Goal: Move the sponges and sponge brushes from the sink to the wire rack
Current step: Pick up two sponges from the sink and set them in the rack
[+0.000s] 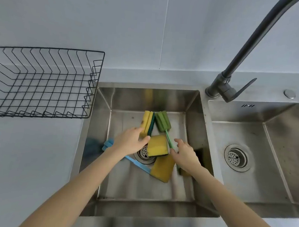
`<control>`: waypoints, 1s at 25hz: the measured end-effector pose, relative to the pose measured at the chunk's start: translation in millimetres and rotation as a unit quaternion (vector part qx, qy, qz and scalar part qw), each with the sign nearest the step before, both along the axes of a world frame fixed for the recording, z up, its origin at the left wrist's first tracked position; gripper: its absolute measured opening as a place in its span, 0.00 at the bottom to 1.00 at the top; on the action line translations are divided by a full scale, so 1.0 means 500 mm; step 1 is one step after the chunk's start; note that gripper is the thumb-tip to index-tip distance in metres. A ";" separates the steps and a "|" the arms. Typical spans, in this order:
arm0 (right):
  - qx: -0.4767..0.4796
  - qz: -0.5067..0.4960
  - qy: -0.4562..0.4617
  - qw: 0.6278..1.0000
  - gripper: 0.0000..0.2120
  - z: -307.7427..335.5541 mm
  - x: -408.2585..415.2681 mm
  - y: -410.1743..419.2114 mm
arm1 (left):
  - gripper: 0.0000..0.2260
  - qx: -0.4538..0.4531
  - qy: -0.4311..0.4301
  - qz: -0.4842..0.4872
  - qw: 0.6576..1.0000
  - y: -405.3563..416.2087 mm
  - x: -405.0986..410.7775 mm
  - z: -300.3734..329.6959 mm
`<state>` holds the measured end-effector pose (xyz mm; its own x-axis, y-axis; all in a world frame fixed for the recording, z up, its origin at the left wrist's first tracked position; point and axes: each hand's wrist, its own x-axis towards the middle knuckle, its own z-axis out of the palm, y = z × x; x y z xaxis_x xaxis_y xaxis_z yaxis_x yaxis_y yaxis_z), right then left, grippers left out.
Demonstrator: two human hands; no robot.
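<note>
The left sink basin [136, 184] holds three yellow sponges and two sponge brushes. My left hand [129, 141] grips the lower end of the far yellow sponge [146, 123], which has a dark green scouring side. My right hand [185, 156] is open, thumb and forefinger spread on either side of the thin handle of the green sponge brush [162, 121]. A second yellow sponge [157, 146] lies between my hands, over the drain. The third yellow sponge [162, 168] lies nearer me. A blue sponge brush [107, 144] lies under my left wrist. The black wire rack [40, 86] stands bare on the counter at left.
A dark faucet [238, 66] rises behind the divider and arches off the top right. The right basin [275, 159] holds only its drain strainer [237, 157]. A round metal button [289, 93] sits on the sink deck. A grey wall stands behind.
</note>
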<state>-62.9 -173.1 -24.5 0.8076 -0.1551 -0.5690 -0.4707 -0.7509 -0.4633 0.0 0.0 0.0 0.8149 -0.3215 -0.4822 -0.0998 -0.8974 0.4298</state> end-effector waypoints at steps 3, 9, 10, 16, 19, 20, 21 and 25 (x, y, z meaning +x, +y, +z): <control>0.023 -0.038 0.043 0.998 0.24 -0.042 -0.015 0.005 | 0.24 0.000 0.045 0.003 0.999 -0.011 -0.006 -0.039; 0.019 -0.072 0.093 0.993 0.25 -0.094 -0.049 0.020 | 0.27 -0.058 0.172 0.101 0.978 -0.028 -0.018 -0.113; 0.021 -0.085 0.098 0.991 0.25 -0.101 -0.051 0.022 | 0.28 -0.084 0.202 0.144 0.965 -0.031 -0.020 -0.117; 0.049 -0.162 0.117 0.979 0.25 -0.137 -0.055 0.028 | 0.26 -0.178 0.311 0.336 0.871 -0.044 -0.032 -0.137; 0.071 -0.189 0.136 0.970 0.26 -0.151 -0.057 0.031 | 0.23 -0.219 0.348 0.391 0.824 -0.056 -0.035 -0.145; 0.077 -0.198 0.142 0.967 0.27 -0.151 -0.055 0.032 | 0.22 -0.234 0.360 0.401 0.809 -0.059 -0.036 -0.145; 0.083 -0.207 0.146 0.964 0.27 -0.154 -0.055 0.031 | 0.21 -0.248 0.369 0.409 0.797 -0.061 -0.037 -0.146; 0.112 -0.259 0.151 0.947 0.25 -0.162 -0.054 0.028 | 0.19 -0.262 0.373 0.418 0.786 -0.055 -0.036 -0.145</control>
